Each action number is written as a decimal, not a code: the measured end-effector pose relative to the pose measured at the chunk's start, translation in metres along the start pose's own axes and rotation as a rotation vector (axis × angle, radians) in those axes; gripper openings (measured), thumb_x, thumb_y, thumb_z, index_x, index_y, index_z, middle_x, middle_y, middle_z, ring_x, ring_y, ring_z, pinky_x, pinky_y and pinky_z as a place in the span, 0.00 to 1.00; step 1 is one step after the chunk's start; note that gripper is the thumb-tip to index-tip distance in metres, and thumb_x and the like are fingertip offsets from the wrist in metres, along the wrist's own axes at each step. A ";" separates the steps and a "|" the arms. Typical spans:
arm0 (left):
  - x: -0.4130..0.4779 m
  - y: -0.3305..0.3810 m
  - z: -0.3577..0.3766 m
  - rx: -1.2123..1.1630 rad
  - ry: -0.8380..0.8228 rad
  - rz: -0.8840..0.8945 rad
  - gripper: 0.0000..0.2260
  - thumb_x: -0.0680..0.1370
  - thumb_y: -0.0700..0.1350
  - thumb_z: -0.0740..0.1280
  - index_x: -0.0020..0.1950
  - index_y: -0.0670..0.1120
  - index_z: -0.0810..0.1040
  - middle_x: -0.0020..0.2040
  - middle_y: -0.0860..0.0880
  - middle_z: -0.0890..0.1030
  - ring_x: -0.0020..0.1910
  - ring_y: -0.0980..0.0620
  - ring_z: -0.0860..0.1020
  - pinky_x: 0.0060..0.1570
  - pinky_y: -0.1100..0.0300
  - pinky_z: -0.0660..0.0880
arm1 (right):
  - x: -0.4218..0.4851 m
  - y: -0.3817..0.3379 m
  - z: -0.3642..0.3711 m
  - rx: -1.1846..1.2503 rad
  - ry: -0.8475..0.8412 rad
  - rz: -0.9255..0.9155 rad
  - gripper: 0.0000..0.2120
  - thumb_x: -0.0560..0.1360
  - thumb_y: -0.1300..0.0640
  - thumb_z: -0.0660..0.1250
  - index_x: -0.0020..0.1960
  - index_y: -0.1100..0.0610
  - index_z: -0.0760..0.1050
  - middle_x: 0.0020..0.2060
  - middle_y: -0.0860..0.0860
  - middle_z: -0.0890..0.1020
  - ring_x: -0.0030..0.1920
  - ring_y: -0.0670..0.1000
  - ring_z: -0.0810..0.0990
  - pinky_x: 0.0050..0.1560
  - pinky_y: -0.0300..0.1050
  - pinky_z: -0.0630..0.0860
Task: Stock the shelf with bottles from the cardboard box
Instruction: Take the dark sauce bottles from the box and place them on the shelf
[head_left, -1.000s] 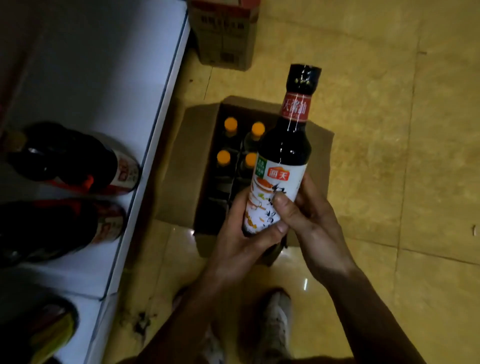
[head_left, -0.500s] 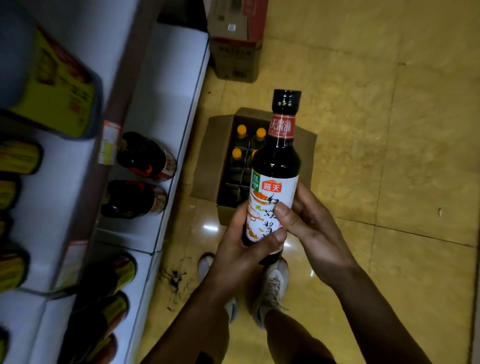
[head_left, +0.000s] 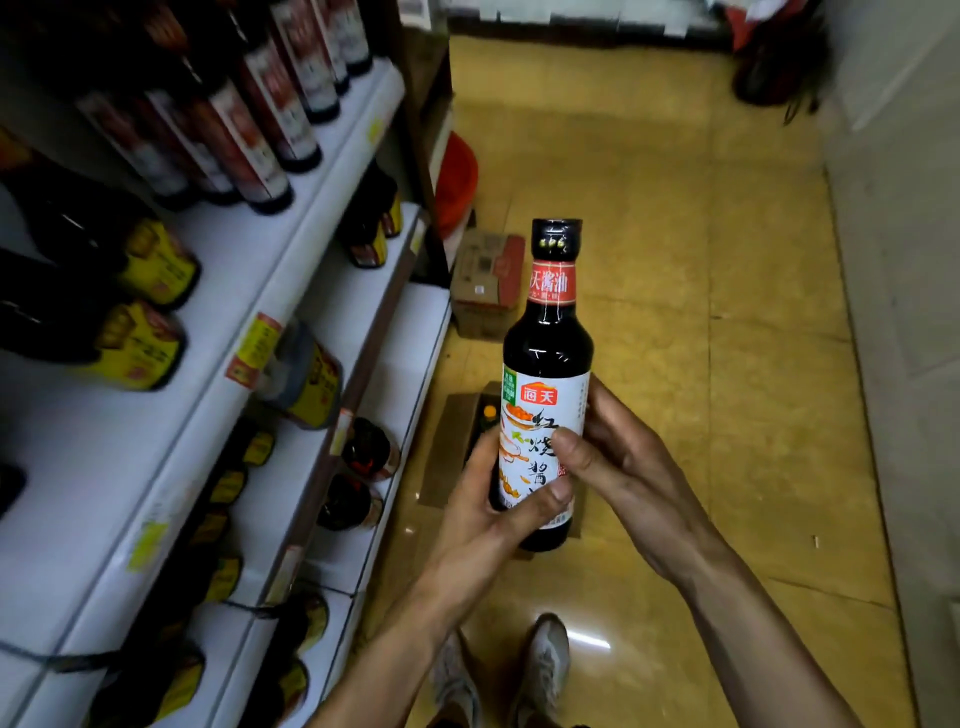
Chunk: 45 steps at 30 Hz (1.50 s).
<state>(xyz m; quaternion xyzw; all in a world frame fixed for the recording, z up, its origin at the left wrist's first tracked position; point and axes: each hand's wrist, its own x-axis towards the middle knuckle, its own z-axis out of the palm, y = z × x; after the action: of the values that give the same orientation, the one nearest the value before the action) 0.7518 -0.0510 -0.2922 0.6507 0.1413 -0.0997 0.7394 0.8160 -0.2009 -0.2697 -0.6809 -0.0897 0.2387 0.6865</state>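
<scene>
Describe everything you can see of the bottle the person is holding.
The bottle is dark and glossy, full of near-black liquid; whether it is glass or plastic I cannot tell. It has a black cap, a red neck band and a white label with a red logo, a green patch and food art. It is upright in the air above the box, label facing the camera. The left hand grips its lower part, thumb across the label; the right hand holds its right side, thumb on the label.

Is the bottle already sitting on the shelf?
No, the left hand and right hand hold the bottle upright beside the shelf.
</scene>
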 end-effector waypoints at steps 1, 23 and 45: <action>-0.006 0.013 0.003 0.010 0.004 0.021 0.28 0.73 0.50 0.76 0.72 0.53 0.73 0.64 0.52 0.83 0.64 0.53 0.81 0.62 0.54 0.79 | -0.003 -0.015 -0.001 -0.004 -0.009 -0.015 0.28 0.79 0.57 0.67 0.77 0.48 0.67 0.66 0.47 0.81 0.67 0.48 0.80 0.68 0.49 0.76; -0.094 0.185 0.012 0.055 0.093 0.353 0.23 0.74 0.50 0.75 0.68 0.56 0.76 0.63 0.52 0.84 0.63 0.52 0.82 0.66 0.45 0.77 | -0.053 -0.204 0.029 -0.142 -0.110 -0.358 0.30 0.75 0.47 0.70 0.76 0.44 0.68 0.66 0.44 0.82 0.67 0.46 0.79 0.69 0.54 0.75; -0.157 0.275 -0.109 0.046 0.134 0.609 0.26 0.71 0.48 0.77 0.69 0.51 0.77 0.62 0.49 0.85 0.62 0.49 0.83 0.60 0.54 0.80 | -0.040 -0.295 0.167 -0.257 -0.099 -0.635 0.32 0.73 0.40 0.70 0.76 0.40 0.68 0.69 0.34 0.76 0.70 0.37 0.73 0.73 0.49 0.71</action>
<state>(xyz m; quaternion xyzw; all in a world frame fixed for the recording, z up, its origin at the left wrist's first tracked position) 0.6865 0.0878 0.0051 0.6846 -0.0143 0.1663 0.7095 0.7668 -0.0581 0.0365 -0.6875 -0.3597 0.0328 0.6300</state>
